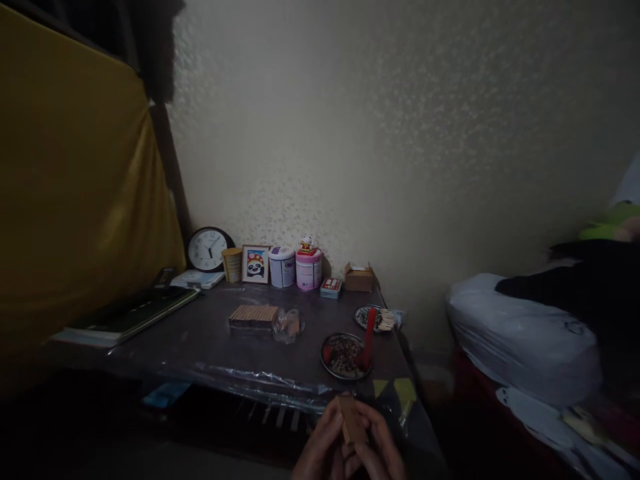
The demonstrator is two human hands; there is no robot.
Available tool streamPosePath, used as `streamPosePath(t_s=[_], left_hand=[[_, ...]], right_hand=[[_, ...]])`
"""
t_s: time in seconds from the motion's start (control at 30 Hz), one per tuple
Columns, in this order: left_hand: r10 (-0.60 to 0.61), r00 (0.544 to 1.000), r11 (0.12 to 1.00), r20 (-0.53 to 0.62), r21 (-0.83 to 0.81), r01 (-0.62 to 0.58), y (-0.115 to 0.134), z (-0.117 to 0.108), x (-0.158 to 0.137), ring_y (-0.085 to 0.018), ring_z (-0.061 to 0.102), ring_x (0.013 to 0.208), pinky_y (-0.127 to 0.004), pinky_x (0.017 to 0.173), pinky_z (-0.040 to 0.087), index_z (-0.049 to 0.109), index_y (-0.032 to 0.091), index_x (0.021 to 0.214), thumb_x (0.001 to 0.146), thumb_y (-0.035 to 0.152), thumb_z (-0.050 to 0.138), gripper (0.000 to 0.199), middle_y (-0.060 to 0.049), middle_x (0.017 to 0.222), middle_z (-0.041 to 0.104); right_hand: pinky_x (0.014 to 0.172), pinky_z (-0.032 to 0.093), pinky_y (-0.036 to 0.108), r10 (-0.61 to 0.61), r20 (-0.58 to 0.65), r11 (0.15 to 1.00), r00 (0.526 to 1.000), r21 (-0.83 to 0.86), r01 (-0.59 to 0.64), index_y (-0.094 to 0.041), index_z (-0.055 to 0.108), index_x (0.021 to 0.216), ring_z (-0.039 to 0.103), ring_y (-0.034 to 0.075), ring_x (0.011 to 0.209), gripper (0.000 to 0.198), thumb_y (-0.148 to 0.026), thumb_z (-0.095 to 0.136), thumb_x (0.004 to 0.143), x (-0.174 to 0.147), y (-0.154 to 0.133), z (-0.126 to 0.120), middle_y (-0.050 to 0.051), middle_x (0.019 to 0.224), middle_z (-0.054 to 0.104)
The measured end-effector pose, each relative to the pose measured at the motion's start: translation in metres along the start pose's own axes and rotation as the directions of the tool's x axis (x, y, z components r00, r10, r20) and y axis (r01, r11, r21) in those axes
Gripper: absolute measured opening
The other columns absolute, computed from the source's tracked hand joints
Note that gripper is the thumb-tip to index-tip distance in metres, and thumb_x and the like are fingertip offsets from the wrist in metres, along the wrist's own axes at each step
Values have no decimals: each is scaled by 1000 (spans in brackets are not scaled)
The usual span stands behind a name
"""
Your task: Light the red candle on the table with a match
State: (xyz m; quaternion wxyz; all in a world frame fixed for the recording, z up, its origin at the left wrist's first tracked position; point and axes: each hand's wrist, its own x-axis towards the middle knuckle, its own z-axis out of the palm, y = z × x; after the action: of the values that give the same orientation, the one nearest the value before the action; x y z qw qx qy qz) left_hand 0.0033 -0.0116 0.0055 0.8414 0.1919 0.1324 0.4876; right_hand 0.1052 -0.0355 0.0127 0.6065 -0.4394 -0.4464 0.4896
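Note:
A small brown cardboard box is held in front of me, near the table's front edge. My left hand has its fingers closed along the left side of the box. From the other side my right hand grips it, thumb at the lower end. Just beyond the hands sits a round metal plate of small dark and pale bits, with a red stick-like tool leaning upright in it. Farther back, a second plate carries similar bits and a bundle of pale thin sticks.
A row of small brown boxes lies mid-table beside a clear plastic bag. Along the wall stand a clock, a panda picture, two canisters and an open carton. Yellow pieces lie at the right edge.

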Motion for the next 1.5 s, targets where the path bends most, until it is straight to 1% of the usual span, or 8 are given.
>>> streamPosePath(t_s=[0.1,0.33,0.53,0.67,0.87,1.07,1.2,1.5], left_hand=[[15,1000,1000,9,11,-15,0,0,-1,-15,66,76,-27,73,44,58,23,103,86,25,53,18,-5,87,72],[5,1000,1000,8,27,-5,5,4,-4,-17,67,83,-28,74,44,53,22,110,89,24,46,22,-8,88,72],[32,999,999,39,20,-32,5,7,-6,-17,67,84,-26,70,44,56,21,105,89,23,44,20,-7,84,71],[54,997,998,49,7,-54,6,12,-10,-16,66,85,-24,69,43,55,20,110,89,21,45,24,-7,91,70],[24,999,1000,35,14,-24,11,13,-12,-15,65,83,-27,73,46,54,19,115,90,23,43,28,-8,92,70],[-75,997,992,35,100,71,11,13,-15,-14,65,70,-24,62,46,45,16,125,90,29,40,38,-10,86,69],[-154,987,978,53,153,144,10,16,-17,-15,65,68,-24,59,45,38,15,129,90,30,38,42,-11,82,68],[-200,977,970,79,155,186,6,17,-19,-15,64,64,-21,52,42,38,16,128,89,29,36,40,-11,83,67]], right_hand=[[58,52,26,31,9,999,999,-10,-31,-24,60,109,65,24,85,48,-52,61,70,-1,-5,0,8,103,67],[70,52,31,66,47,998,997,-7,-65,-22,57,111,65,24,85,49,-49,63,70,0,-10,-1,9,104,66],[75,52,30,57,115,998,992,-42,-52,-22,56,113,62,25,98,47,-45,61,73,-2,-18,-4,9,111,64],[82,50,33,36,136,996,990,-87,-24,-22,55,114,59,26,104,44,-41,62,75,-4,-20,-6,9,115,62],[93,44,35,18,125,1000,992,-27,-15,-23,55,115,54,24,113,42,-39,62,77,-1,-26,-12,8,121,60],[74,48,28,45,12,992,999,-117,-44,-20,65,91,61,21,87,28,-43,63,75,6,-37,-20,4,86,67],[55,44,24,75,35,991,997,-110,-71,-18,64,75,55,14,57,29,-46,65,72,6,-34,-25,-2,59,56],[46,41,24,155,79,988,985,-31,-153,-19,60,68,51,12,44,27,-45,65,71,9,-26,-31,-5,47,51]])
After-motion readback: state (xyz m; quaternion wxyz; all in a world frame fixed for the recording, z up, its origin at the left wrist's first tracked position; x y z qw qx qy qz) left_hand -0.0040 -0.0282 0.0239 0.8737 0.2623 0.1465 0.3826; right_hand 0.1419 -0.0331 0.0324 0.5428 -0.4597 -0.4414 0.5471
